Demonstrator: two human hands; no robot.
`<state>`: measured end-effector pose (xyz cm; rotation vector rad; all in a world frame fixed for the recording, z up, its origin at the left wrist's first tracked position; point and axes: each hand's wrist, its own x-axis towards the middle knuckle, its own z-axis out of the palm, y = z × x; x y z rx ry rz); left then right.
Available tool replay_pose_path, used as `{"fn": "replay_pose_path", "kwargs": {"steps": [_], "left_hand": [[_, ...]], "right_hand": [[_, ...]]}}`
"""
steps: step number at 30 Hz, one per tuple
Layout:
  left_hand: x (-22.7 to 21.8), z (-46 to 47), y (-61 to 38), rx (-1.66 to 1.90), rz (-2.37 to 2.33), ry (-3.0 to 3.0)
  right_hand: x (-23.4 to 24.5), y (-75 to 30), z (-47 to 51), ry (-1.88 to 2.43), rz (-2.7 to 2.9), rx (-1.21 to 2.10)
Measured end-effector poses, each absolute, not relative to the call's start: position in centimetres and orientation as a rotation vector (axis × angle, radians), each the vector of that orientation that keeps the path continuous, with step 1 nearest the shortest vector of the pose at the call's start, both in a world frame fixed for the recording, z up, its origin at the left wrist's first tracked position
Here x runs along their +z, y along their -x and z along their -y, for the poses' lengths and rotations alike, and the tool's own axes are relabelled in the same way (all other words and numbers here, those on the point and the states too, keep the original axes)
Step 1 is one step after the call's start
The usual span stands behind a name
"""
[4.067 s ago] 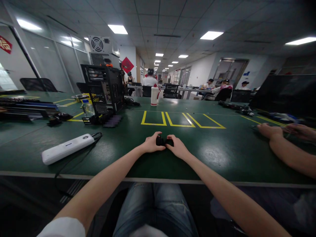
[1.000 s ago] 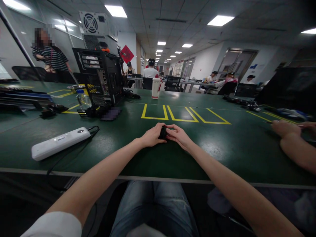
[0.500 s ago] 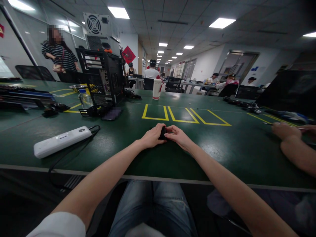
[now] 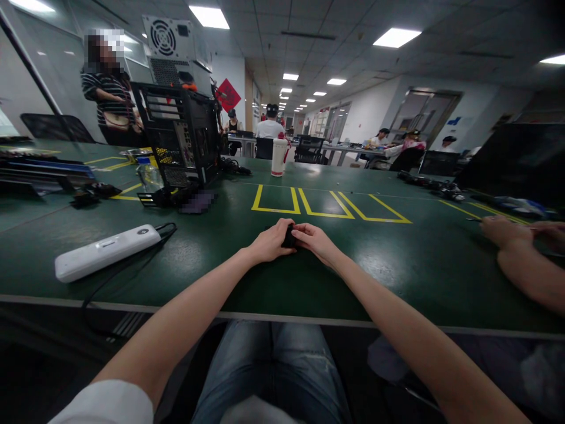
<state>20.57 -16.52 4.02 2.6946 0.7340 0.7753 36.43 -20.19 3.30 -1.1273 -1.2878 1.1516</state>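
A small black object (image 4: 289,238) sits between my two hands, just above or on the green table (image 4: 309,294); its kind is too dark and too covered to tell. My left hand (image 4: 272,240) is closed around its left side, thumb and fingers wrapped over it. From the right, the fingertips of my right hand (image 4: 311,237) pinch its edge. Beyond my hands, yellow tape outlines (image 4: 276,211) mark the tabletop.
To the left lies a white power strip-like device (image 4: 108,252) with a black cable. An open black computer case (image 4: 176,135) stands behind it, near a clear bottle (image 4: 150,176). A white drinking bottle (image 4: 278,158) stands farther back. At right are another person's hands (image 4: 507,231).
The view has shifted slightly. My hands stay together on the black object, with only a small change in the fingers. The standing person at the left has moved their arms and turned a little.
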Motion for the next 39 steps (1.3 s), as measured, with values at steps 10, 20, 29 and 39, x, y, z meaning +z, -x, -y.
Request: {"fn": "replay_pose_path", "kwargs": {"steps": [10, 20, 29, 39], "left_hand": [[4.05, 16.56, -20.46, 0.762, -0.782, -2.701], [3.95, 16.39, -20.18, 0.769, -0.753, -2.723], [3.82, 16.25, -20.24, 0.765, -0.772, -2.701], [4.04, 16.43, -20.16, 0.761, -0.767, -2.705]], "right_hand": [[3.91, -36.45, 21.16, 1.104, 1.524, 0.974], [3.46, -36.02, 20.54, 1.115, 1.453, 1.004], [3.72, -36.32, 20.76, 1.084, 1.549, 0.949], [3.67, -35.99, 20.88, 1.108, 1.443, 1.011]]}}
